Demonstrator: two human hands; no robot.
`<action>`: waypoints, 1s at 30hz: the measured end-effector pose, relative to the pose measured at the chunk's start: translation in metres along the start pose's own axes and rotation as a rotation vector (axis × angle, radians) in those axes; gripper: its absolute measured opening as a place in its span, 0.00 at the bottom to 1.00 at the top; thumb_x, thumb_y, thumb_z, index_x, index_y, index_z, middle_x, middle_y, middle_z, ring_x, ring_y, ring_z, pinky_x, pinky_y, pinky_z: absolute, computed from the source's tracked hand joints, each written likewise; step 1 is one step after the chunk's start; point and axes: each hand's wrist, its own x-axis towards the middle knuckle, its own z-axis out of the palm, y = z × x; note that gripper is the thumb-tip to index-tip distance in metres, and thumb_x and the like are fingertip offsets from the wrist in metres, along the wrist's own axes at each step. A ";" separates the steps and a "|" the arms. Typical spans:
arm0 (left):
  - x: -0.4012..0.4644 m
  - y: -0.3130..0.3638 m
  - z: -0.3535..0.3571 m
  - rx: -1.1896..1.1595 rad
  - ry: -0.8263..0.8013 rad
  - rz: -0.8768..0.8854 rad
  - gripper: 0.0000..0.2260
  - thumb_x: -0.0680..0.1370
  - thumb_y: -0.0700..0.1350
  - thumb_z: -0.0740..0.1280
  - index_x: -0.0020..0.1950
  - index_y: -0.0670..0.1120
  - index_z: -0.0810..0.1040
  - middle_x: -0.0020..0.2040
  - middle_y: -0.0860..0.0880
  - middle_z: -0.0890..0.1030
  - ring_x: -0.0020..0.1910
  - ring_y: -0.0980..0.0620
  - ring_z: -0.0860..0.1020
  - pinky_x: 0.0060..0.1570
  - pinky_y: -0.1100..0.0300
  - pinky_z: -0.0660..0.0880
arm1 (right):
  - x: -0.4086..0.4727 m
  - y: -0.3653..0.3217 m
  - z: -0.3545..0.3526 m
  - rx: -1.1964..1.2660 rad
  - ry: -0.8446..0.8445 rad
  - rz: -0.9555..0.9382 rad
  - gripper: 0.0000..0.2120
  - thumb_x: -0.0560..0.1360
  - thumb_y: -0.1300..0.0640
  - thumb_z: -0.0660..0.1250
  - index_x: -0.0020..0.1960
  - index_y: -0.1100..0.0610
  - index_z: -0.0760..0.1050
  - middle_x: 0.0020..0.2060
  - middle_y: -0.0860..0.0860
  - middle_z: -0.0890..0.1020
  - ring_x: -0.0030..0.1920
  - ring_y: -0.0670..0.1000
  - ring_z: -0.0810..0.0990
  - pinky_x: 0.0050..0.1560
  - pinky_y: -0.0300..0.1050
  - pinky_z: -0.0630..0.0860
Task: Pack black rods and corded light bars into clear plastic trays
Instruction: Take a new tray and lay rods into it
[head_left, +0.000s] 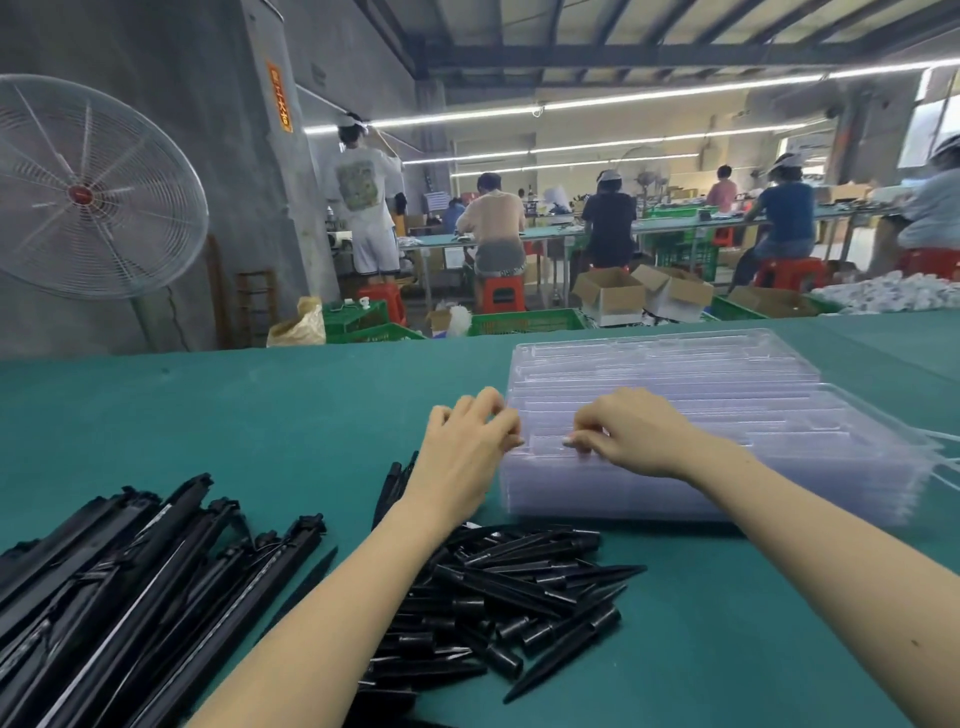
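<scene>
A stack of clear plastic trays (727, 415) lies on the green table, right of centre. My left hand (470, 441) curls its fingers on the stack's near left edge. My right hand (631, 434) pinches the top tray's near edge with its fingertips. A heap of short black pointed rods (514, 597) lies near me, between my forearms. Long black light bars with cords (119, 587) are piled at the lower left.
The green table (208, 415) stretches left and far. A large white fan (88, 187) stands beyond its far left edge. Green crates (524, 322) and cardboard boxes (613, 296) sit behind the table. Several people work at benches in the background.
</scene>
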 end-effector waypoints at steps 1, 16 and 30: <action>-0.003 0.008 -0.001 0.042 0.044 0.079 0.03 0.77 0.44 0.67 0.49 0.46 0.78 0.49 0.49 0.76 0.44 0.47 0.76 0.46 0.55 0.66 | 0.000 -0.001 0.001 -0.023 -0.002 0.007 0.16 0.80 0.46 0.59 0.40 0.51 0.78 0.37 0.50 0.83 0.40 0.53 0.79 0.39 0.46 0.72; -0.021 0.083 0.016 0.133 -0.202 0.010 0.25 0.68 0.36 0.60 0.66 0.38 0.64 0.58 0.43 0.70 0.57 0.43 0.68 0.67 0.54 0.63 | 0.004 -0.014 -0.044 -0.119 0.217 0.127 0.11 0.83 0.55 0.53 0.52 0.59 0.71 0.52 0.53 0.76 0.53 0.55 0.72 0.45 0.49 0.69; 0.036 0.056 0.026 -0.282 -0.239 -0.317 0.27 0.80 0.59 0.54 0.77 0.48 0.57 0.71 0.43 0.64 0.70 0.45 0.61 0.68 0.50 0.56 | -0.003 -0.003 -0.062 -0.143 0.144 0.068 0.16 0.73 0.51 0.71 0.49 0.52 0.63 0.45 0.47 0.69 0.51 0.53 0.73 0.40 0.44 0.64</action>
